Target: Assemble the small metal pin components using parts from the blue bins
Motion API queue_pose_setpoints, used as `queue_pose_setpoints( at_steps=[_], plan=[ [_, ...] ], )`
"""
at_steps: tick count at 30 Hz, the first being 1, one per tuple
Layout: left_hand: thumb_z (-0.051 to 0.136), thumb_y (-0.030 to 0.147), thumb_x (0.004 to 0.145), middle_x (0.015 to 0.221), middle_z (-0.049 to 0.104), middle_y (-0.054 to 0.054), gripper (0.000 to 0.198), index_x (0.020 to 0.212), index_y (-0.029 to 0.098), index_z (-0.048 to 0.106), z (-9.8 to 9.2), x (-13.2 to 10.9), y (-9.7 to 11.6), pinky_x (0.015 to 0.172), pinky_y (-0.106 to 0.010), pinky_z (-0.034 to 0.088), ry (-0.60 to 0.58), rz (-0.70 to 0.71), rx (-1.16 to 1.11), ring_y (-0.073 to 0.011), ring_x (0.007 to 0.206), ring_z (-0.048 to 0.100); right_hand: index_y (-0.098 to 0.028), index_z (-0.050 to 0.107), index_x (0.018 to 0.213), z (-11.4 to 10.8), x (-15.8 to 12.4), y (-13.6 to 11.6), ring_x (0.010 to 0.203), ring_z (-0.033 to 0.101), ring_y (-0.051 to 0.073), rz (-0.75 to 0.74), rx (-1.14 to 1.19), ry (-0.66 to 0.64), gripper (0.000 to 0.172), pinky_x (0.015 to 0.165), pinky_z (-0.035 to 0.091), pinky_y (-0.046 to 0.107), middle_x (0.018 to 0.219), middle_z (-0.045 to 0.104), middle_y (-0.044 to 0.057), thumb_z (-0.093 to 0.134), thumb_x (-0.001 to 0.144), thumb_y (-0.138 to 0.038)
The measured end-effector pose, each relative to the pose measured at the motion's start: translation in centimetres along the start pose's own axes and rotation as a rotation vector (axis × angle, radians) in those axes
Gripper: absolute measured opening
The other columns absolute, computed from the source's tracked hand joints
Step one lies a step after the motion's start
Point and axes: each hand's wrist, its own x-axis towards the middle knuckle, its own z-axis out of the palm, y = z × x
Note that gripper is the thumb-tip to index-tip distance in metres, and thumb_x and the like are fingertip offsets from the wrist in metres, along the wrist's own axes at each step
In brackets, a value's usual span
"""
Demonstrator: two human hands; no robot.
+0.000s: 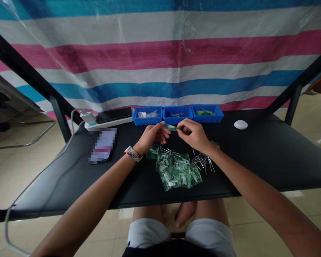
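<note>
Between my two hands a small green plastic bag (171, 127) is stretched, just in front of the blue bins. My left hand (155, 135) pinches its left end with thumb and fingers. At its right end, my right hand (192, 132) grips it between thumb and forefinger. Whether anything is inside this bag I cannot make out. Below the hands lies a pile of green bags (179, 171) with small white and metal pieces in them. Loose thin metal pins (203, 161) are spread to the right of the pile, partly under my right forearm.
Three blue bins stand at the back: one with clear bags (148, 114), one with metal pins (177, 115), one with green bags (204, 112). A white mouse (240, 124) sits to the right. A phone (103, 145), a power strip (109, 124) and a cable lie left.
</note>
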Motion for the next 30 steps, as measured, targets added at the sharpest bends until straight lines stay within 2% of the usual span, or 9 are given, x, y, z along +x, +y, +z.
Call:
queue_pose_setpoints(
  at_steps=[4, 8, 10, 12, 15, 18, 23, 27, 30],
  plan=[
    [0.065, 0.039, 0.091, 0.079, 0.076, -0.01, 0.032, 0.084, 0.01, 0.076, -0.39, 0.26, -0.07, 0.052, -0.022, 0.052, -0.018, -0.04, -0.103, -0.0133, 0.056, 0.068, -0.023, 0.066, 0.094, -0.03, -0.24, -0.11, 0.067, 0.058, 0.012, -0.097, -0.1, 0.017, 0.011, 0.067, 0.051, 0.03, 0.097, 0.066, 0.003, 0.058, 0.098, -0.017],
    [0.071, 0.03, 0.083, 0.082, 0.077, -0.01, 0.018, 0.081, 0.012, 0.07, -0.42, 0.3, -0.09, 0.054, -0.023, 0.054, 0.01, 0.003, -0.099, -0.0143, 0.057, 0.07, -0.023, 0.069, 0.096, 0.15, -0.23, -0.02, 0.07, 0.06, 0.013, -0.059, -0.077, 0.09, 0.009, 0.067, 0.055, 0.031, 0.108, 0.067, 0.006, 0.061, 0.097, -0.02],
    [0.074, 0.031, 0.082, 0.081, 0.077, -0.009, 0.02, 0.081, 0.012, 0.069, -0.3, 0.21, -0.07, 0.053, -0.023, 0.054, 0.029, 0.052, -0.048, -0.0147, 0.057, 0.07, -0.023, 0.069, 0.098, 0.19, -0.08, 0.12, 0.069, 0.061, 0.013, 0.053, 0.014, 0.136, 0.006, 0.062, 0.056, 0.029, 0.108, 0.068, 0.006, 0.065, 0.095, -0.024],
    [0.076, 0.036, 0.082, 0.082, 0.077, -0.009, 0.025, 0.082, 0.012, 0.069, -0.22, 0.12, -0.07, 0.054, -0.023, 0.055, 0.042, 0.102, 0.012, -0.0148, 0.057, 0.071, -0.023, 0.068, 0.105, 0.17, 0.15, 0.3, 0.063, 0.062, 0.012, 0.252, 0.195, 0.147, 0.015, 0.055, 0.055, 0.027, 0.102, 0.069, 0.005, 0.068, 0.093, -0.032],
    [0.076, 0.043, 0.084, 0.083, 0.077, -0.009, 0.031, 0.085, 0.013, 0.07, -0.17, 0.03, -0.12, 0.056, -0.024, 0.056, 0.035, 0.158, 0.095, -0.0154, 0.06, 0.072, -0.024, 0.065, 0.108, 0.1, 0.48, 0.47, 0.055, 0.063, 0.012, 0.573, 0.506, 0.049, 0.029, 0.048, 0.055, 0.025, 0.09, 0.069, 0.001, 0.071, 0.09, -0.046],
    [0.076, 0.048, 0.084, 0.074, 0.073, -0.006, 0.035, 0.086, 0.015, 0.069, -0.06, 0.02, -0.15, 0.058, -0.025, 0.057, 0.002, 0.175, 0.159, -0.017, 0.061, 0.074, -0.023, 0.066, 0.1, 0.21, 0.63, 0.46, 0.053, 0.064, 0.012, 0.716, 0.66, -0.026, 0.036, 0.047, 0.057, 0.025, 0.082, 0.068, 0.0, 0.079, 0.082, -0.051],
    [0.076, 0.053, 0.085, 0.074, 0.073, -0.006, 0.038, 0.083, 0.015, 0.068, 0.13, 0.03, -0.17, 0.056, -0.025, 0.056, -0.026, 0.157, 0.203, -0.0171, 0.062, 0.073, -0.021, 0.065, 0.085, 0.64, 0.46, 0.65, 0.052, 0.062, 0.012, 0.632, 0.633, 0.011, 0.036, 0.048, 0.057, 0.025, 0.07, 0.064, -0.003, 0.085, 0.074, -0.049],
    [0.066, 0.056, 0.091, 0.06, 0.065, -0.005, 0.046, 0.073, 0.014, 0.07, -0.06, 0.03, -0.23, 0.049, -0.023, 0.049, 0.014, 0.135, 0.222, -0.0141, 0.051, 0.064, -0.021, 0.065, 0.086, 0.47, 0.29, 0.77, 0.053, 0.061, 0.013, 0.476, 0.473, 0.097, 0.029, 0.049, 0.053, 0.027, 0.07, 0.063, -0.002, 0.079, 0.082, -0.047],
    [0.06, 0.06, 0.095, 0.057, 0.065, -0.007, 0.055, 0.07, 0.013, 0.072, -0.24, 0.05, -0.21, 0.049, -0.024, 0.048, -0.004, 0.07, 0.172, -0.0141, 0.048, 0.061, -0.023, 0.067, 0.09, 0.07, 0.14, 0.28, 0.059, 0.063, 0.015, 0.304, 0.248, 0.105, 0.02, 0.056, 0.053, 0.031, 0.077, 0.066, 0.001, 0.071, 0.092, -0.042]
  ],
)
